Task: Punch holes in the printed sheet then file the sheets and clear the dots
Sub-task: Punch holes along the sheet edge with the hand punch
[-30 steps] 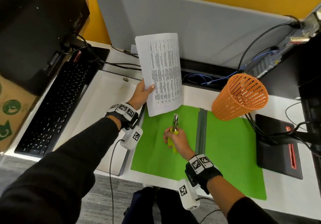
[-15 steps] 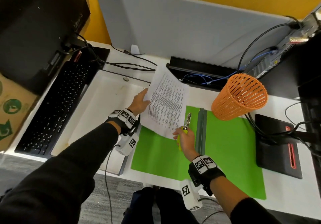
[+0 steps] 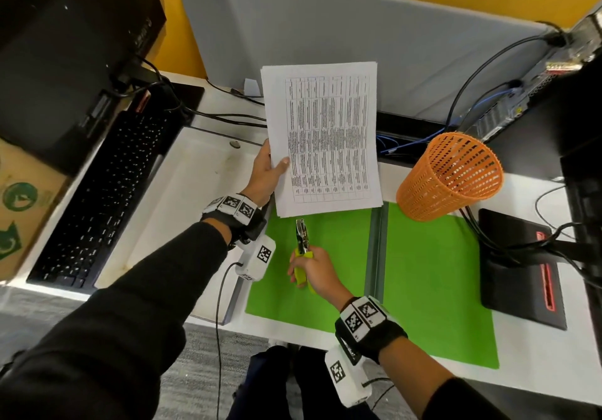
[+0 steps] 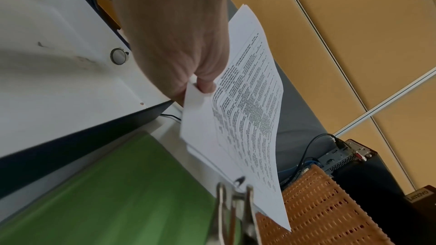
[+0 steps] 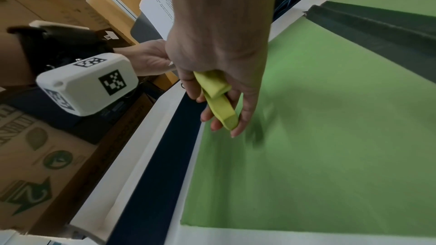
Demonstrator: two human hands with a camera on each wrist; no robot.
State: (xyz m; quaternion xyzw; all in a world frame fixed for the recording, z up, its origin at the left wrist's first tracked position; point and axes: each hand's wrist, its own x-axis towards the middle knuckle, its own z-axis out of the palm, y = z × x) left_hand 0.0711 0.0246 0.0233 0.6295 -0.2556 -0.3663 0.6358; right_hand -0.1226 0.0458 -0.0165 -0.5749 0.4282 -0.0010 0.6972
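My left hand point(image 3: 265, 175) pinches the left edge of a thin stack of printed sheets point(image 3: 322, 136) and holds it upright above the desk; the thumb lies on the printed side point(image 4: 205, 83). My right hand point(image 3: 312, 269) grips the yellow-green handles of a single-hole punch point(image 3: 302, 243), whose metal head points up just under the stack's lower edge. In the left wrist view the punch head point(image 4: 234, 210) sits near the sheets' point(image 4: 247, 118) bottom edge. An open green file folder point(image 3: 433, 289) lies flat under both hands, its grey spine point(image 3: 376, 250) in the middle.
An orange mesh basket point(image 3: 452, 175) stands on the folder's far right corner. A black keyboard point(image 3: 101, 198) and monitor are at the left, a black pad point(image 3: 521, 266) and cables at the right. A grey partition runs along the back.
The sheets, laid down over the folder half a second ago, are raised upright again. My right hand with the punch has drawn back from their edge, down and to the left.
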